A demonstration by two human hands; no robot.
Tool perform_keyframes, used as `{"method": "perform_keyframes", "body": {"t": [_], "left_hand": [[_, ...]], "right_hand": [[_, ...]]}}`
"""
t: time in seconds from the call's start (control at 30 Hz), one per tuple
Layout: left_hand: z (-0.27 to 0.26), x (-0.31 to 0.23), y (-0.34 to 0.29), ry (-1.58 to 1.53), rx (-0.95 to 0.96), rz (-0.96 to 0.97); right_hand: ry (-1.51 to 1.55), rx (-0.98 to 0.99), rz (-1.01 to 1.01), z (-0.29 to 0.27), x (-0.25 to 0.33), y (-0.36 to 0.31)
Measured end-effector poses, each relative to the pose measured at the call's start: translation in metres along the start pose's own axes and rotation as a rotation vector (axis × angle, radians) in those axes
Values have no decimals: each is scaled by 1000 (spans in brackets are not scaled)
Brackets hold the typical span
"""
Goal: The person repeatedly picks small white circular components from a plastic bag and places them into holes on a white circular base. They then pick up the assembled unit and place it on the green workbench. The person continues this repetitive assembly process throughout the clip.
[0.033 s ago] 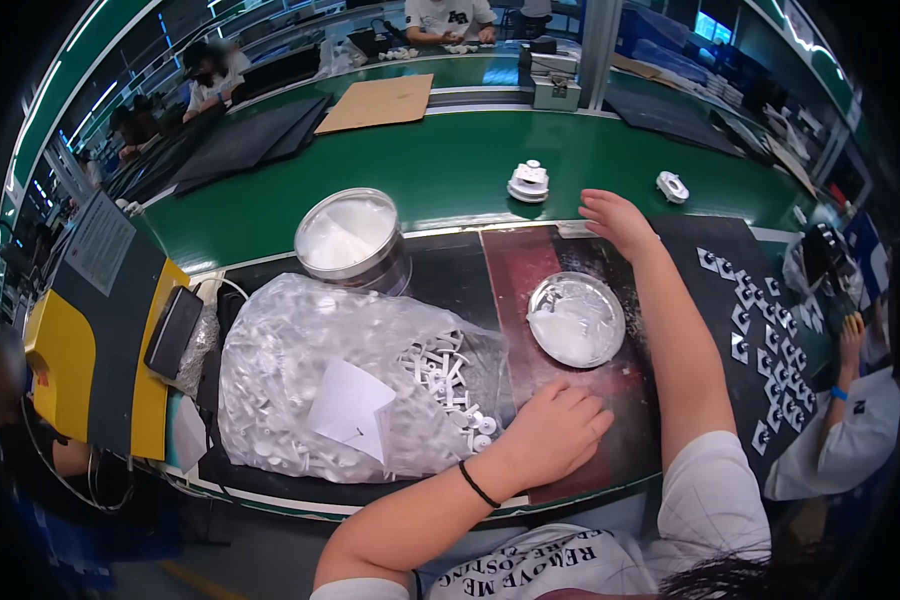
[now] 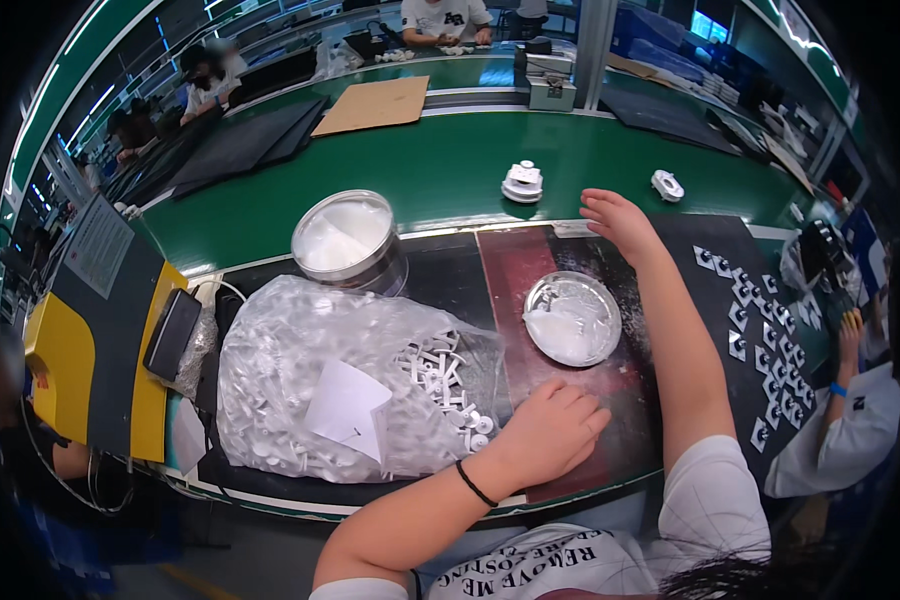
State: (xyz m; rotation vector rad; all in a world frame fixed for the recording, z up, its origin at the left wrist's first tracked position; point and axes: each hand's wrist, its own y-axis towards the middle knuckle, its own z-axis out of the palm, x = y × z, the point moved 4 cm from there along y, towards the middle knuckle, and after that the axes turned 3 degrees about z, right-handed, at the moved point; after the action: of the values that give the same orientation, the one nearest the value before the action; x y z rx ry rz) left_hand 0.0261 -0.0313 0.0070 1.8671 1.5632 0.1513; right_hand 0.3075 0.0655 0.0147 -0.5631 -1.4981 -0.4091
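Observation:
My left hand [image 2: 553, 430] rests low over the dark red and black mat [image 2: 515, 260], its fingers curled in; whatever they hold, if anything, is hidden. Just beyond it sits a round metal dish [image 2: 570, 322] with white grease-like stuff in it. My right hand [image 2: 620, 228] is raised at the near edge of the green conveyor belt [image 2: 420, 165], fingers stretched to the left and nothing seen in them. A white stacked round part [image 2: 522, 183] stands on the belt left of that hand. Farther right on the belt lies a white oval part [image 2: 668, 186].
A clear bag [image 2: 300, 350] of white stemmed plastic parts fills the left of the bench. Behind it stands a metal tin [image 2: 350, 240]; a yellow and grey machine [image 2: 100, 330] is far left. Small white pieces [image 2: 770, 350] cover a black sheet at right, beside a co-worker's arm [image 2: 845, 365].
The whole view has shifted very slightly, and the parts on the belt sit a touch farther left. Both my hands keep their places and shapes.

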Motion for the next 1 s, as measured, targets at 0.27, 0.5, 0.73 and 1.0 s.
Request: {"method": "perform_keyframes", "body": {"t": [0.27,0.5,0.73,1.0], "left_hand": [[-3,5,3,-81,43,5],[-10,10,-2,-104,83,-75],[-3,0,17,-153,131,-10],[-4,1,17,-128,132,-33]], "right_hand": [[570,653,-506,12,106,-143],[1167,1149,-967,17,130,-300],[1088,1175,-874,-40,129,-343],[1132,1218,-847,-36,135,-336]]}}
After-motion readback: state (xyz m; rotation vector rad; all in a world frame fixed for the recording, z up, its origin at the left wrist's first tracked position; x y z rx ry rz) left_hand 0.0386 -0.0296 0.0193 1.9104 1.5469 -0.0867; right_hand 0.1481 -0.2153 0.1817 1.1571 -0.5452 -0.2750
